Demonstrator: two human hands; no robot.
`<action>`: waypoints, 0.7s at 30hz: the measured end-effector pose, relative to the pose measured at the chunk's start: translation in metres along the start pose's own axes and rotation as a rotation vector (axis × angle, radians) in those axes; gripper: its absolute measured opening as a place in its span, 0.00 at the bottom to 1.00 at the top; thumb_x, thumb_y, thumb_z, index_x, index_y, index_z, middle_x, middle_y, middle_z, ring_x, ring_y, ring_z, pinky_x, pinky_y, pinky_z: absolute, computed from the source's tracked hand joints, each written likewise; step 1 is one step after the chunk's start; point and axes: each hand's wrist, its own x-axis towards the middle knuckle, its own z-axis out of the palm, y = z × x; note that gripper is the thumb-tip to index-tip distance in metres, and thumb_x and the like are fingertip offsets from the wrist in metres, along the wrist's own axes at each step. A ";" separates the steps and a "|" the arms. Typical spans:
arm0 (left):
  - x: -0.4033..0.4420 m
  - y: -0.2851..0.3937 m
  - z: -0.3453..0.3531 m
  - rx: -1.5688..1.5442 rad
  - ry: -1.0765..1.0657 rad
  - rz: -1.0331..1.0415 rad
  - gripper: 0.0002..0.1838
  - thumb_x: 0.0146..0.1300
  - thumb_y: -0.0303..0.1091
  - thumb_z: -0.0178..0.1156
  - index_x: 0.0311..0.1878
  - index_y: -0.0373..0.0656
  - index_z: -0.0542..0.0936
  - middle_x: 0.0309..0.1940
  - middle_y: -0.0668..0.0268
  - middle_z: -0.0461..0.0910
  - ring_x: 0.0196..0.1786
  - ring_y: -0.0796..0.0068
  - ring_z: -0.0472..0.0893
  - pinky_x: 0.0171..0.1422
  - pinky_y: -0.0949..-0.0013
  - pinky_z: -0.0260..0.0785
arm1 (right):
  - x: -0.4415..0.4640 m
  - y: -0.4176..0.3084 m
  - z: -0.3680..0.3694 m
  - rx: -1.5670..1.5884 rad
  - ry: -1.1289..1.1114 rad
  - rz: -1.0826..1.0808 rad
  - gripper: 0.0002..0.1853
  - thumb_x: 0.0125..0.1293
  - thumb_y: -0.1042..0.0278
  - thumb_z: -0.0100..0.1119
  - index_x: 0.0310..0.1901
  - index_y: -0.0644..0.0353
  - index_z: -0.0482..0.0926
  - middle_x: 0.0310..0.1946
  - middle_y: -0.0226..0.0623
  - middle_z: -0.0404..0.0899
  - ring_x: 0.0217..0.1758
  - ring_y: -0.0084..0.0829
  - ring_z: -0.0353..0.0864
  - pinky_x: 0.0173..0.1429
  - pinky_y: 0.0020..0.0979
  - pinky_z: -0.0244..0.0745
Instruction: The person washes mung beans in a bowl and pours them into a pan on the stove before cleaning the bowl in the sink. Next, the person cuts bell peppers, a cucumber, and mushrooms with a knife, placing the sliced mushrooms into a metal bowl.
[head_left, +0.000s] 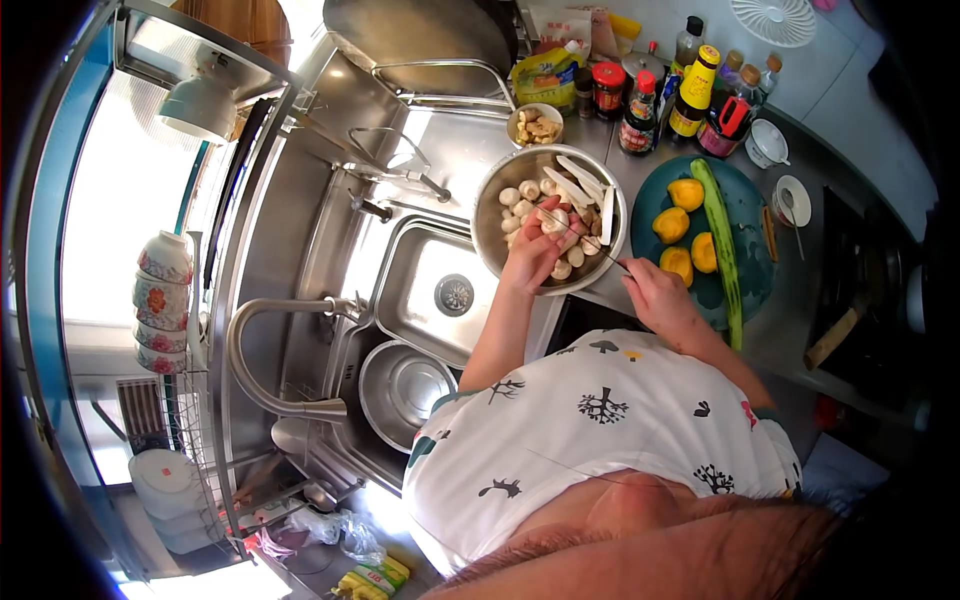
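Note:
Over a steel bowl (481, 240), my left hand (536, 250) has its fingers closed around a white mushroom (553, 222). My right hand (662, 298) grips a small knife (612, 260) by its handle, with the thin blade reaching across the bowl toward that mushroom. Whether the blade touches it, I cannot tell. Inside the bowl lie several round white mushrooms (529, 190) and some long white pieces (572, 182). Right of the bowl, a teal plate (756, 215) bears several yellow rounded pieces (670, 225) and a long green cucumber-like vegetable (718, 235).
To the left is a steel sink (410, 300) with a curved faucet (245, 345) and a metal basin (395, 385). Seasoning bottles (690, 100) line the back beside a small bowl of ginger-like pieces (535, 127). A dish rack with stacked flowered bowls (163, 300) stands far left.

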 end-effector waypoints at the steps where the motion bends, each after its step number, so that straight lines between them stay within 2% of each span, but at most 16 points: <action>1: 0.000 0.002 0.001 0.016 0.013 -0.022 0.30 0.57 0.25 0.60 0.64 0.40 0.62 0.55 0.60 0.70 0.60 0.63 0.70 0.70 0.59 0.57 | -0.001 0.000 0.001 -0.001 0.000 0.002 0.09 0.61 0.74 0.53 0.44 0.61 0.73 0.33 0.44 0.76 0.33 0.46 0.78 0.35 0.39 0.72; 5: 0.001 0.004 0.008 0.050 0.033 -0.062 0.29 0.58 0.20 0.56 0.64 0.39 0.62 0.55 0.60 0.70 0.60 0.62 0.70 0.70 0.59 0.58 | -0.004 -0.003 -0.002 -0.018 -0.004 0.020 0.09 0.62 0.74 0.53 0.44 0.62 0.72 0.33 0.44 0.76 0.33 0.46 0.78 0.36 0.39 0.73; 13: 0.003 -0.006 0.021 0.120 0.116 -0.051 0.32 0.56 0.16 0.56 0.65 0.39 0.59 0.54 0.60 0.71 0.59 0.63 0.71 0.69 0.60 0.59 | -0.007 -0.001 -0.004 -0.011 -0.011 0.031 0.08 0.62 0.73 0.53 0.42 0.63 0.71 0.33 0.47 0.76 0.34 0.49 0.77 0.35 0.40 0.72; 15: 0.002 -0.008 0.020 0.138 0.137 -0.050 0.33 0.56 0.15 0.57 0.65 0.39 0.59 0.53 0.60 0.71 0.58 0.63 0.71 0.69 0.60 0.59 | -0.004 0.003 -0.003 -0.046 -0.076 0.043 0.04 0.62 0.74 0.51 0.35 0.64 0.68 0.30 0.47 0.74 0.31 0.50 0.76 0.33 0.43 0.71; 21: 0.001 -0.001 0.010 0.137 0.170 -0.062 0.33 0.55 0.15 0.57 0.64 0.36 0.59 0.53 0.58 0.71 0.57 0.60 0.72 0.68 0.58 0.61 | 0.010 0.001 0.005 -0.069 -0.144 0.039 0.05 0.62 0.72 0.49 0.33 0.65 0.66 0.27 0.48 0.75 0.30 0.50 0.77 0.35 0.46 0.70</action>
